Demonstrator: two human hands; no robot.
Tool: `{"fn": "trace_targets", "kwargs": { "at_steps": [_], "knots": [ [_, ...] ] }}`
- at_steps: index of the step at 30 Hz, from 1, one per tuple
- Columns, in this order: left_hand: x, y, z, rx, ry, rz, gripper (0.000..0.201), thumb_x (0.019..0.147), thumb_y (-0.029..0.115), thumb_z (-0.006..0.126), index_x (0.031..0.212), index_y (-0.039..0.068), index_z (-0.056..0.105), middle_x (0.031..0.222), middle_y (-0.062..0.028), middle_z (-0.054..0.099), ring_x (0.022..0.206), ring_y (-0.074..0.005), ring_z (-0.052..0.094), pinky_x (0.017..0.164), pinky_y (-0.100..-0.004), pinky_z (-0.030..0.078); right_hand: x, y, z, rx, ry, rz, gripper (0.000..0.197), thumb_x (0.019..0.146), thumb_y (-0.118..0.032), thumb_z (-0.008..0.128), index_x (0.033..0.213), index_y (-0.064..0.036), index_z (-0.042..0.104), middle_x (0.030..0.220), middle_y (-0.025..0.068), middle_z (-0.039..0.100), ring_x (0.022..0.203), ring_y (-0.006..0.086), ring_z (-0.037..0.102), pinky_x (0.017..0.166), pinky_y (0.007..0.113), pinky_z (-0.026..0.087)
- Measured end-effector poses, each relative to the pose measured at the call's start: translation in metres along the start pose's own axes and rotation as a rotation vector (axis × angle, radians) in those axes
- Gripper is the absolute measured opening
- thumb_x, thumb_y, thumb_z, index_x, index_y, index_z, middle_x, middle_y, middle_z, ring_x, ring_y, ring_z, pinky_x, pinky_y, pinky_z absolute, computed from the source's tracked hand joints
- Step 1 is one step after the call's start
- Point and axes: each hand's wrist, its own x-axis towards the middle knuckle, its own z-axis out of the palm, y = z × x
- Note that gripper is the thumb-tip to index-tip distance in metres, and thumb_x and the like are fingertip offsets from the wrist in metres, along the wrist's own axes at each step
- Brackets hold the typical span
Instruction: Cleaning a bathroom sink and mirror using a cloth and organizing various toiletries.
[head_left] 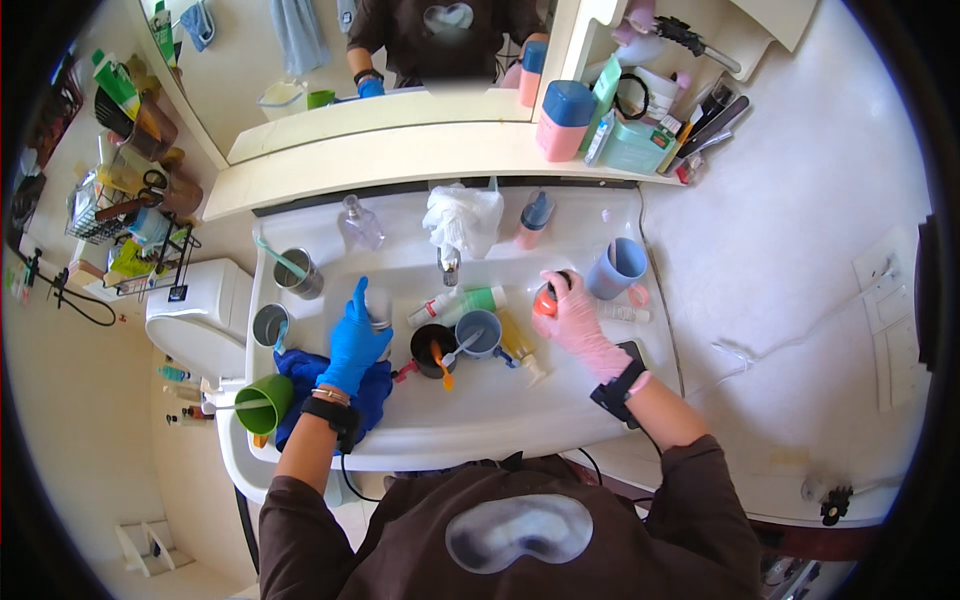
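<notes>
My left hand (357,345), in a blue glove, curves round a pale, whitish container (379,306) at the left of the washbasin (420,405). Its index finger points away from me, and the hand hides much of the container. My right hand (580,325), pink-gloved, grips a small orange-red container with a black top (546,300). Between the hands a black cup (433,350) with an orange toothbrush and a blue cup (479,333) with a pale toothbrush stand in the basin. Behind them lie tubes (484,299), and a yellow pump bottle (517,342) lies beside the blue cup.
A blue cloth (365,400) lies under my left wrist, near a green cup (264,404) and metal cups (298,274). White cloth or tissue (462,218) covers the faucet. Another blue cup (616,268) and a dark phone-like slab (632,365) are right. Toiletries (566,120) line the shelf.
</notes>
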Motion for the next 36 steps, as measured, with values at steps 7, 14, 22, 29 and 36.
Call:
{"fn": "trace_targets", "kwargs": {
  "at_steps": [7,14,22,29,36],
  "knots": [
    [0.024,-0.028,0.056,-0.066,0.068,0.008,0.090,0.064,0.008,0.068,0.137,0.015,0.017,0.108,-0.0214,0.048,0.091,-0.0382,0.055,0.076,-0.0425,0.048,0.007,0.035,0.058,0.002,0.050,-0.102,0.058,0.067,-0.004,0.065,0.120,-0.0104,0.041,0.115,0.0235,0.038,0.098,0.0396,0.049,0.085,0.042,0.042],
    [0.024,-0.045,0.080,-0.258,0.044,0.026,0.092,0.066,0.003,0.067,0.139,0.012,0.012,0.123,-0.0243,0.040,0.111,-0.0379,0.046,0.091,-0.0394,0.042,-0.003,0.026,0.073,-0.014,-0.028,-0.177,0.061,0.068,-0.004,0.063,0.124,-0.0160,0.040,0.119,0.0228,0.039,0.100,0.0392,0.048,0.084,0.042,0.044],
    [0.024,-0.034,0.088,-0.242,-0.013,0.054,0.085,0.068,0.007,0.069,0.137,0.011,0.020,0.117,-0.0237,0.045,0.106,-0.0389,0.049,0.088,-0.0414,0.043,0.004,0.018,0.086,-0.248,-0.142,-0.256,0.061,0.075,-0.005,0.052,0.131,-0.0219,0.034,0.119,0.0203,0.037,0.099,0.0340,0.049,0.084,0.040,0.042],
    [0.033,-0.040,0.091,-0.160,-0.093,0.140,0.073,0.070,0.009,0.069,0.131,0.009,0.031,0.113,-0.0250,0.048,0.104,-0.0396,0.050,0.087,-0.0425,0.044,0.011,-0.001,0.078,-0.342,-0.162,-0.224,0.058,0.077,-0.005,0.047,0.131,-0.0211,0.035,0.121,0.0220,0.036,0.103,0.0345,0.047,0.086,0.040,0.041],
    [0.051,-0.040,0.090,-0.142,-0.308,0.127,0.078,0.066,0.013,0.073,0.131,0.008,0.031,0.121,-0.0221,0.045,0.111,-0.0368,0.047,0.093,-0.0400,0.040,0.019,0.009,0.088,-0.150,-0.133,-0.241,0.047,0.078,-0.012,0.051,0.125,-0.0168,0.044,0.119,0.0192,0.041,0.104,0.0330,0.047,0.087,0.041,0.040]
  ]
}}
